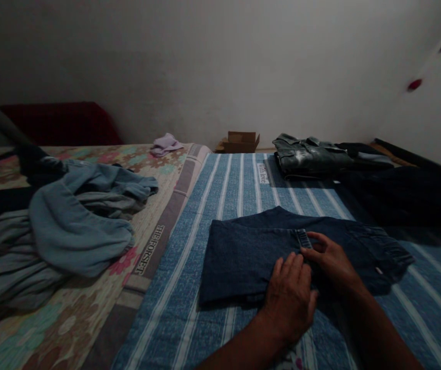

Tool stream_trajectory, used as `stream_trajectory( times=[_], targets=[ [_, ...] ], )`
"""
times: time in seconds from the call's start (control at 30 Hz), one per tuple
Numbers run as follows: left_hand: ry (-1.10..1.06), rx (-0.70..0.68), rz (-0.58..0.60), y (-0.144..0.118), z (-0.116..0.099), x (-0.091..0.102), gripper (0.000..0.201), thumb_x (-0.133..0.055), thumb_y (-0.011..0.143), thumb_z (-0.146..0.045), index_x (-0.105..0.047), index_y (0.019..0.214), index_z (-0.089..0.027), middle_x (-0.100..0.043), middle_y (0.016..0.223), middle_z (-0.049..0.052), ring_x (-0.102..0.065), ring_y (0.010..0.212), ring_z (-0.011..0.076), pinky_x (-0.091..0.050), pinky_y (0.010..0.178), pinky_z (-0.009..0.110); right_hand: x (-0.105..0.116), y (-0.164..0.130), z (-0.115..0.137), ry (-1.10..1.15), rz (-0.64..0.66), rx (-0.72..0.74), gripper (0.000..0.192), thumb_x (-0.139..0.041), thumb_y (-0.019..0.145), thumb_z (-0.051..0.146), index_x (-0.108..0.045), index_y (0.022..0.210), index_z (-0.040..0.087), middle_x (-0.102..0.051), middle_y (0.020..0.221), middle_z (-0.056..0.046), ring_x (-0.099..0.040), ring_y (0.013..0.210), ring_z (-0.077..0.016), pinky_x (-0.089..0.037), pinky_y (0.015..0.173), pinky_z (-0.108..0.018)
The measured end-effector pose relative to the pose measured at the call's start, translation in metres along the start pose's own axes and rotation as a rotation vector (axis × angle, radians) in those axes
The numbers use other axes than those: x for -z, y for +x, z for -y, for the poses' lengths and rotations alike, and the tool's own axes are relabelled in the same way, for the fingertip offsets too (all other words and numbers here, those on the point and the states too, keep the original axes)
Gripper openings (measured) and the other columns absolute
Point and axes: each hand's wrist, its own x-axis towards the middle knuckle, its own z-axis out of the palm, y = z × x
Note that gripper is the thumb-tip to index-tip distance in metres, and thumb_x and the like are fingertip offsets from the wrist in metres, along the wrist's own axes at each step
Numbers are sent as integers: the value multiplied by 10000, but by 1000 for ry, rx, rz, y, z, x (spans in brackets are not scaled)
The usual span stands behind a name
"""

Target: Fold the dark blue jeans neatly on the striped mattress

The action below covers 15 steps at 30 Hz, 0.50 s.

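A pair of dark blue jeans (243, 252) lies folded on the blue striped sheet (224, 190) in front of me. My left hand (290, 295) rests flat on the near edge of the jeans, fingers spread. Just right of it, my right hand (330, 259) touches the waistband, its fingertips by a belt loop (303, 238). Neither hand grips the cloth as far as I can see.
A heap of loose light blue and grey clothes (70, 221) lies on the floral sheet (154, 164) at left. Folded grey-green jeans (309, 156) and dark garments (405, 192) sit at the back right. A small cardboard box (240, 142) stands against the wall, and a lilac cloth (165, 144) lies nearby.
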Motion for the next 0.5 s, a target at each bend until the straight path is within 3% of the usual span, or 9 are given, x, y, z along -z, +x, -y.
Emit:
stream_trajectory(
  times=[0.33,0.5],
  targets=[
    [7,-3,-6,0,1,-1,410,-436,928,-368,-485,1256,-127,-475,1418,129,-362,1358,248,-326,1111,460,0,1,-2,29,13,4,576,-701,660,366,-544,1176,164,-700,775,-18,-664,732,-211,-488,637,-296],
    [6,-4,-6,0,1,-2,403,-458,920,-355,-487,1251,-126,-485,1408,131,-362,1358,247,-328,1111,464,0,4,-5,5,13,17,590,-700,668,357,-535,1196,152,-678,726,6,-639,666,-185,-460,597,-279]
  ],
)
